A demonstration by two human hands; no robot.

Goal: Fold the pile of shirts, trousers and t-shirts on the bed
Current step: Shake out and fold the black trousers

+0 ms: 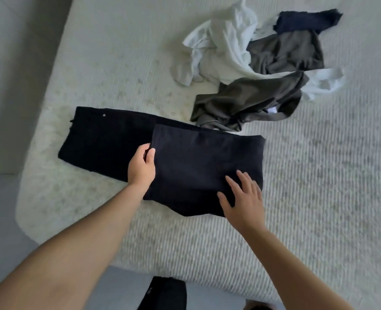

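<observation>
Trousers (185, 162) mid-fold on bed (319, 175): my left hand (141, 167) pinches the folded edge, right hand (243, 198) lies flat, fingers spread; another fold comes next, I judge.

I see the trousers (109, 139) lying on the bed (319, 175) near its left edge, their right part folded over on top. My left hand (141, 167) sits at the fold's left edge, my right hand (244, 198) on its near right corner, with the pile of clothes (258, 63) behind, to the right.
</observation>
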